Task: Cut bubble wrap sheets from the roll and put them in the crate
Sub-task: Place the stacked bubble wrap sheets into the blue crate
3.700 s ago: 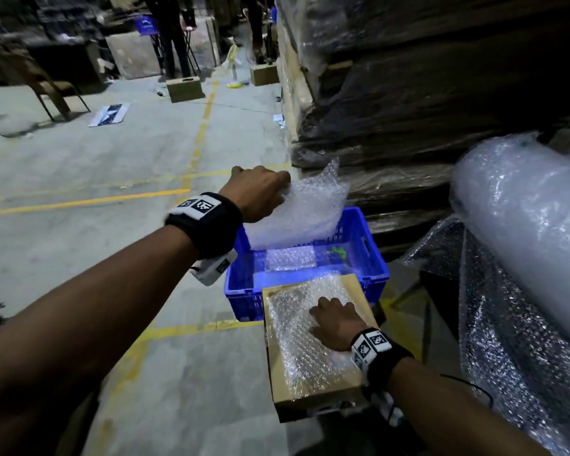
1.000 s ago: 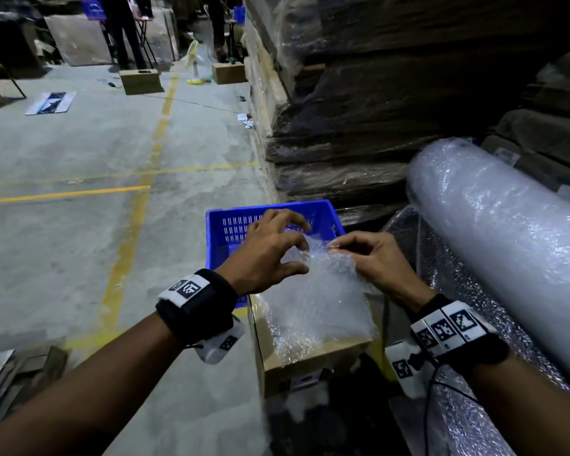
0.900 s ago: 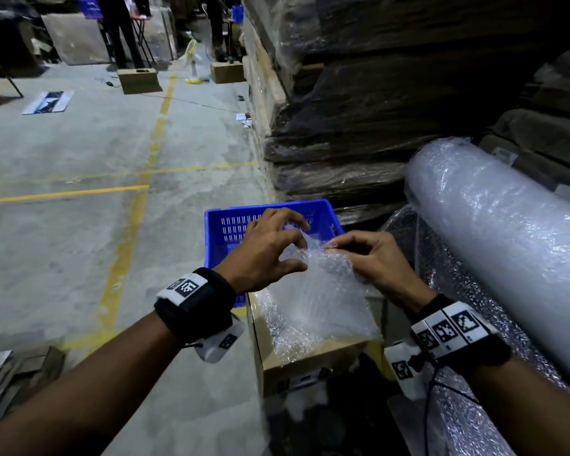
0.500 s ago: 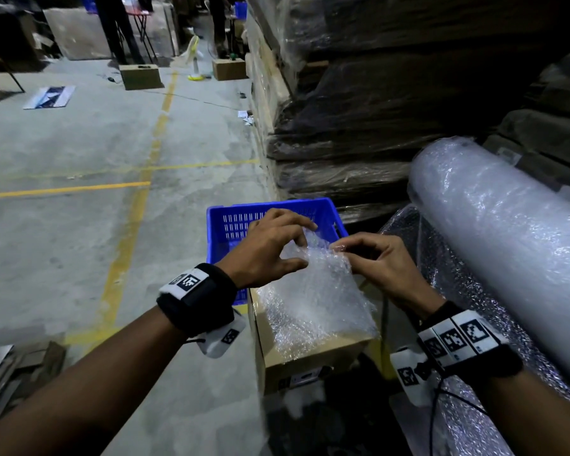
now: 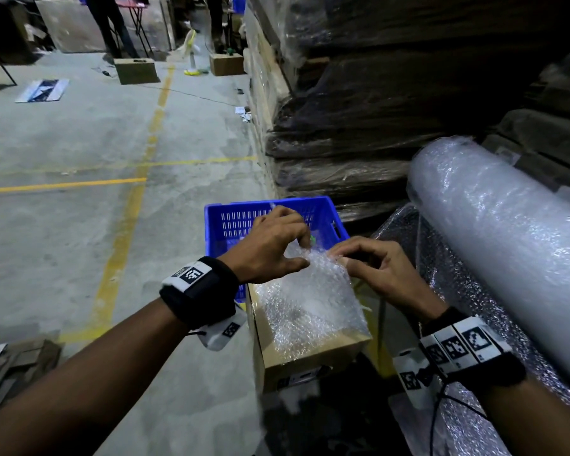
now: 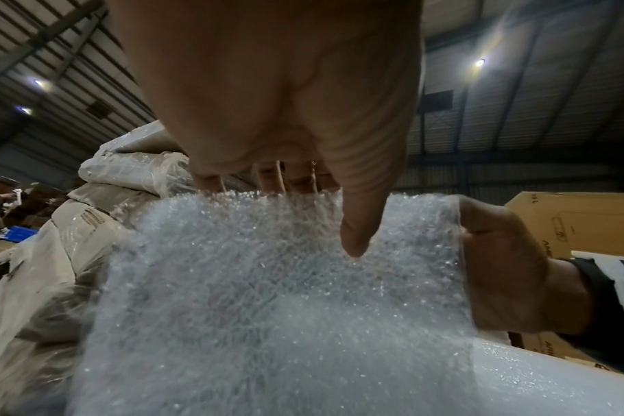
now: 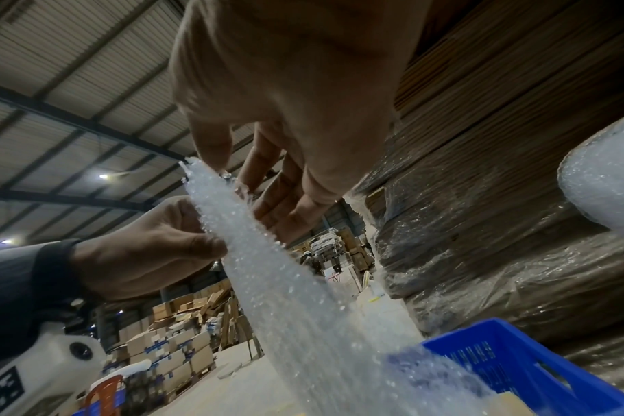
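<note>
Both hands have closed in since the crate drop: left hand [image 5: 270, 245] and right hand [image 5: 372, 268] pinch the sheet's [image 5: 310, 301] far edge over the box [image 5: 310, 360]. Crate [image 5: 231, 222] lies at 12 o'clock, left hand nearer.

Beyond the grip, the crate [image 5: 323, 209] floor is hidden by both hands; the roll [image 5: 507, 245] runs off the picture's right edge.

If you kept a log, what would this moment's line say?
left hand: pinches bubble wrap sheet | right hand: pinches same sheet | sheet: on cardboard box | crate: behind box
</note>
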{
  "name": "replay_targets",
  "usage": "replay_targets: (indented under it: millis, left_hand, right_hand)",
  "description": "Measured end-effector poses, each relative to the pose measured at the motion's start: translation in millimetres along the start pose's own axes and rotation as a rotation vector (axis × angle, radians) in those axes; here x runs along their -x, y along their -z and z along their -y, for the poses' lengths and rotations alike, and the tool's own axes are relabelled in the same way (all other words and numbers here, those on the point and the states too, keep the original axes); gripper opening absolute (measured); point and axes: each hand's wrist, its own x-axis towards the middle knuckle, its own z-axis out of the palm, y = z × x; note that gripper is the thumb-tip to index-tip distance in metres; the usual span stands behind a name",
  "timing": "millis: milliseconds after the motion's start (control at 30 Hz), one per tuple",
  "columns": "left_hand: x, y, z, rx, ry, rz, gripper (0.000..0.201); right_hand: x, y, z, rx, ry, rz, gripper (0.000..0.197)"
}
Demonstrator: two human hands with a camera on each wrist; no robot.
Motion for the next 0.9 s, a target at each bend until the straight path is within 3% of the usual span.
replay_targets:
  millis: [133,233,367,500,700,800,900]
  left_hand:
    - [-2.7,0.3,0.6,-0.055,0.017,-0.049,0.029]
    - [-5.3,-1.1,0.4,-0.096,0.026,-0.059,0.027]
    - [-6.5,-4.3,-0.8,-0.163,0.025,-0.056,0.022]
    - [-3.1,-1.7,0.8,-0.231,-0.004,-0.081,0.025]
    - [-1.7,-1.3,-3.7,-0.389,-0.082,-0.037,0.029]
    - [-3.7,1.3,-7.4,-0.393,-0.045,-0.022,0.038]
    - [-1.9,9.7,-0.7,-0.413,0.048,-0.019,0.057]
  right_hand:
    - [5.0,-5.3,-0.7,-0.096,-0.101,-0.015,0.039]
    - [3.4,-12.5,-8.7,0.117,-0.052,-0.059,0.061]
    - [-3.1,-14.7,-16.4,0.381,0.16,-0.181,0.037]
    - [-3.3,-12.9,-24.5,0.405,0.174,-0.214,0.031]
    - [-10.4,-17.1,-17.5,0.39,0.177,-0.171,0.051]
    - [-16.9,-19.2,-15.8,0.43,0.243,-0.196,0.032]
    - [-18.2,-14.8,-18.1,0.408,0.234,-0.245,0.027]
